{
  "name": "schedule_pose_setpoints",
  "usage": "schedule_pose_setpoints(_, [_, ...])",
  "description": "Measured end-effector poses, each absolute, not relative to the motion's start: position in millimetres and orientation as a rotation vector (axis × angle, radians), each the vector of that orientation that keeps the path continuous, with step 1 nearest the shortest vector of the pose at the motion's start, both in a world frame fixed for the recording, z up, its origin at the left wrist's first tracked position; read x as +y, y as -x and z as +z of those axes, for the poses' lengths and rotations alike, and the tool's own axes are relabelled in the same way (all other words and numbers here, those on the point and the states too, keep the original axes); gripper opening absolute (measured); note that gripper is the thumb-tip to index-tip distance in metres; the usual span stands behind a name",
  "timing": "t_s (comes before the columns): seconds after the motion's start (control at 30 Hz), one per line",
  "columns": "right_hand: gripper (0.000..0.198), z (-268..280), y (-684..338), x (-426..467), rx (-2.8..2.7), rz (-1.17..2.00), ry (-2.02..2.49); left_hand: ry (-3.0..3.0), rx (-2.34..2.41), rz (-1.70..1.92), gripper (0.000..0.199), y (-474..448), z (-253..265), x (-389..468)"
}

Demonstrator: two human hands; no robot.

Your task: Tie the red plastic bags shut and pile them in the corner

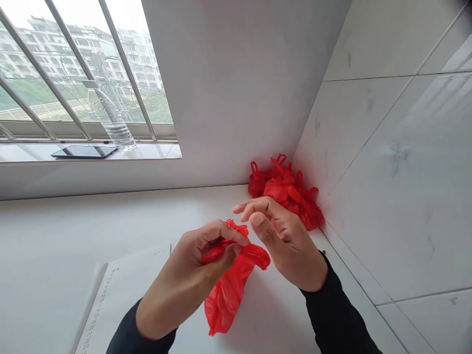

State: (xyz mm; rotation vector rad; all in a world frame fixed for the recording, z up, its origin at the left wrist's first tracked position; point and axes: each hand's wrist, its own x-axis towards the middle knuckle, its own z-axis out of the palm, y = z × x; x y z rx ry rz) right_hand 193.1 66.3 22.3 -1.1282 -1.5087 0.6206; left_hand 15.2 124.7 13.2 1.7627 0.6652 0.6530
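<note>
Left hand (201, 265) pinches a red plastic bag (230, 280) over the desk (55, 236) near its front edge; right hand (282, 241) is open beside it, fingers loose. More red bags (285, 191) are piled in the desk's far right corner.

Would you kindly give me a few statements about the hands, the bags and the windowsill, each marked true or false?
1. The left hand pinches a red plastic bag. True.
2. The right hand grips that bag firmly. False: its fingers are spread open beside it.
3. A pile of red bags lies in the corner. True.
4. The clear bottle stands on the paper sheet. False: it stands on the windowsill, beside a phone.
</note>
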Motion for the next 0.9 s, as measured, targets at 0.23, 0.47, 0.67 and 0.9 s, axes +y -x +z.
schedule_pose_setpoints(0.23, [0.043,-2,-191,93,-1.507,0.838,1.107,-2.183,0.733,0.731,0.027,-11,4,128])
schedule_pose_setpoints(0.47, [0.041,-12,-191,100,-1.486,0.895,1.225,-2.444,0.732,0.961,0.042,-6,1,136])
schedule_pose_setpoints(0.67, [0.039,-12,-192,100,-1.54,1.131,1.099,-2.491,0.673,1.26,0.034,-15,1,139])
schedule_pose_setpoints(0.9, [0.016,-9,-192,100,-1.541,0.912,1.088,-2.559,0.826,1.152,0.028,-5,1,143])
